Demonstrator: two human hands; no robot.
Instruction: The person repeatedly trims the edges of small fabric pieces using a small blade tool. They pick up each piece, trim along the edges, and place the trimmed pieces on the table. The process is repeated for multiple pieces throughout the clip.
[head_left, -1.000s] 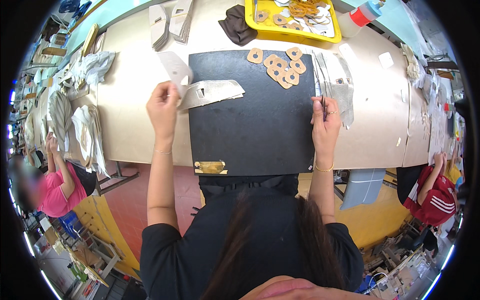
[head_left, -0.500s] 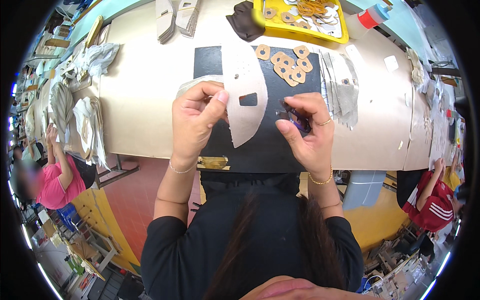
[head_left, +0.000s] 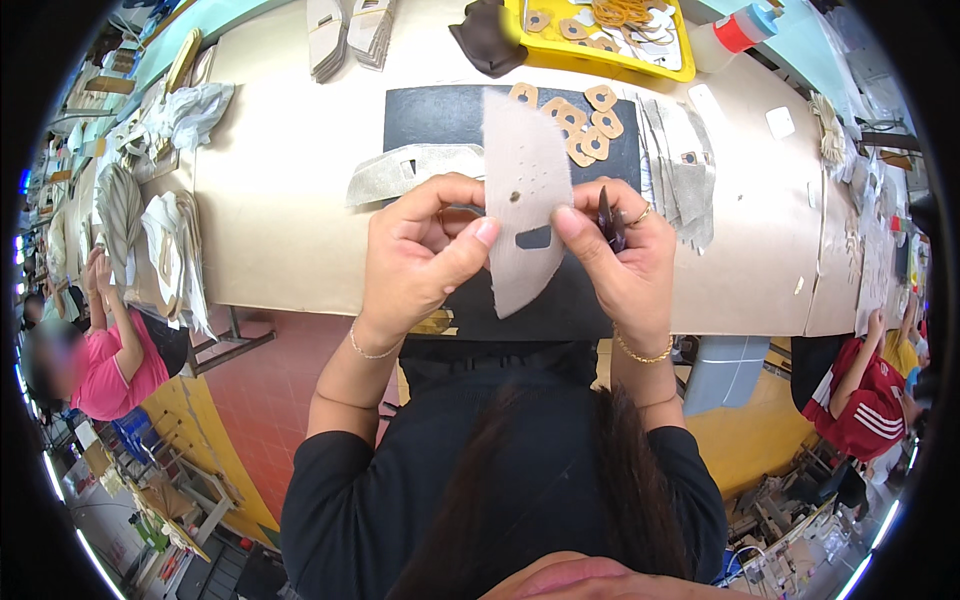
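Between my two hands hangs a beige, curved leather-like piece [head_left: 527, 170] with a rectangular cut-out, a small dark spot and tiny holes. My left hand [head_left: 420, 245] pinches its left edge between thumb and fingers. At the right edge, my right hand [head_left: 635, 255] pinches it with thumb and forefinger. That same hand also keeps small dark thread snips [head_left: 611, 222] in its fingers, points upward. Below lies a black board [head_left: 425, 110]. A similar grey piece [head_left: 380, 175] lies partly across the board's left side. Tan rounded patches [head_left: 586, 145] with center holes are heaped on the board.
A yellow tray [head_left: 600, 62] of patches and rubber bands stands at the back, beside a red-banded bottle [head_left: 735, 35]. Grey pieces [head_left: 680, 185] lie right of the board, stacked pieces [head_left: 370, 35] at the back left. People sit at both sides.
The beige piece has shifted right and a little nearer. My right hand has closed on its right edge, and the snips have turned upward. More of the grey piece behind shows.
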